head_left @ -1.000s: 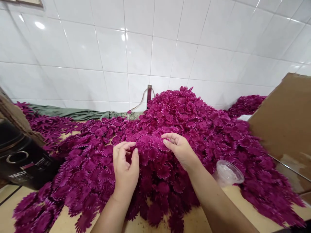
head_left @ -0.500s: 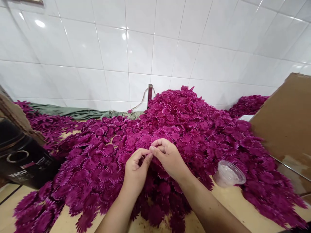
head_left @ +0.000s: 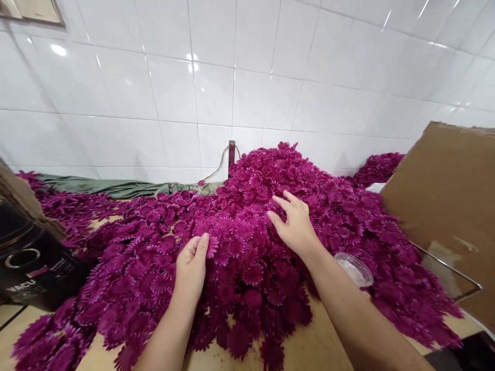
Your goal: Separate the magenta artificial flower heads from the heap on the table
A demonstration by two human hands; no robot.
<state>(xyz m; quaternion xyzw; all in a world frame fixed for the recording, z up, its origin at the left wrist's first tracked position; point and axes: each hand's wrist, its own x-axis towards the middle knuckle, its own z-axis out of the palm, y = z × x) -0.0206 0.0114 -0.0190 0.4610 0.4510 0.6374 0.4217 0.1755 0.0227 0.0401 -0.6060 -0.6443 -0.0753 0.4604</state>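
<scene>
A large heap of magenta flower-shaped pieces (head_left: 240,232) covers much of the table. My left hand (head_left: 194,257) is closed at the near middle of the heap, thumb pressed on the fingers, with a magenta flower piece (head_left: 212,246) showing at the thumb tip. My right hand (head_left: 294,221) is over the upper middle of the heap, fingers apart, holding nothing visible. Partly behind my right forearm stands a clear plastic cup (head_left: 358,270) with something whitish in it.
At the left is a black container (head_left: 38,273) beside torn cardboard. A brown cardboard box (head_left: 444,206) stands at the right. Green cloth (head_left: 104,186) lies along the white tiled wall (head_left: 135,139). A brown strap (head_left: 231,153) with a cord is on the wall behind the heap.
My hands were together, fingertips touching; they have parted. The right hand has moved up and right and opened, while the left has shifted left. The view has shifted slightly.
</scene>
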